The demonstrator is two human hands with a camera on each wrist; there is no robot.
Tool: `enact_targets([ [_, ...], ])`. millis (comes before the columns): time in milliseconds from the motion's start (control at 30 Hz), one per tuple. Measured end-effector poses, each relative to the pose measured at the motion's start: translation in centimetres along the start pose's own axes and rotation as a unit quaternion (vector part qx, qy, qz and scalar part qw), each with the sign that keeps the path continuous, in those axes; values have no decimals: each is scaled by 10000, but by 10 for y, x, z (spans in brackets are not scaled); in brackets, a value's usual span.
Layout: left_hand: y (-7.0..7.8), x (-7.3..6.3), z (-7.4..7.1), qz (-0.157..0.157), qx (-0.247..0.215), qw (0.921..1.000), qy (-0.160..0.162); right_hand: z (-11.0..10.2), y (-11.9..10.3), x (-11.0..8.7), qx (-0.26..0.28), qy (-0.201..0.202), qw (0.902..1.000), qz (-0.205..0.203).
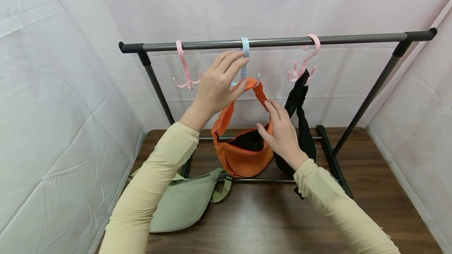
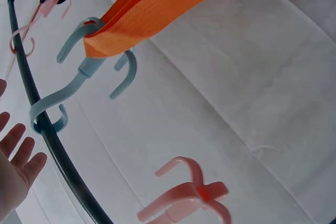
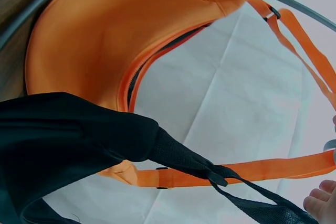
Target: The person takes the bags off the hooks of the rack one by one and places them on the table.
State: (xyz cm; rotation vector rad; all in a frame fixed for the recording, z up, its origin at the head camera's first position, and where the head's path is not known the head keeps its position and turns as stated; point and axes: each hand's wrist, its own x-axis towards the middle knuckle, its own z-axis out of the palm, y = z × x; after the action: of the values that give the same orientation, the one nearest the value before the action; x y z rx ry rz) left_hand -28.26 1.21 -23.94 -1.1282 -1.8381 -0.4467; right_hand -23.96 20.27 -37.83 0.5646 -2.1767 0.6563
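Note:
An orange crossbody bag (image 1: 240, 164) hangs by its looped strap (image 1: 223, 120) from a pale blue hook (image 1: 245, 46) on the rail, its zip parted and dark lining showing. My left hand (image 1: 219, 82) is up beside that hook, fingers extended; in the left wrist view this hand (image 2: 13, 177) appears with spread fingers, apart from the strap. Lower down, my right hand (image 1: 281, 133) is at the right side of the orange strap, its fingers loosely straight and overlapping the strap and bag edge. Neither hand grips anything.
A black bag (image 1: 306, 134) hangs from the right pink hook (image 1: 312, 48). The left pink hook (image 1: 183, 60) carries nothing. A sage green bag (image 1: 183, 207) lies on the wooden floor (image 1: 254, 222) at front left. The dark rail (image 1: 360, 39) stands before white fabric walls.

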Motion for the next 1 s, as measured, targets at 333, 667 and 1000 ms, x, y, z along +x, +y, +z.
enact_targets([
  [333,-4,32,4,-109,333,9992,-213,0,0,11,32,39,10000,7],
  [667,-12,38,9,-299,588,9962,-574,-1,2,15,6,-7,10000,55],
  [1000,-16,40,10,-334,778,9958,-345,1,4,24,-33,-53,9995,301],
])
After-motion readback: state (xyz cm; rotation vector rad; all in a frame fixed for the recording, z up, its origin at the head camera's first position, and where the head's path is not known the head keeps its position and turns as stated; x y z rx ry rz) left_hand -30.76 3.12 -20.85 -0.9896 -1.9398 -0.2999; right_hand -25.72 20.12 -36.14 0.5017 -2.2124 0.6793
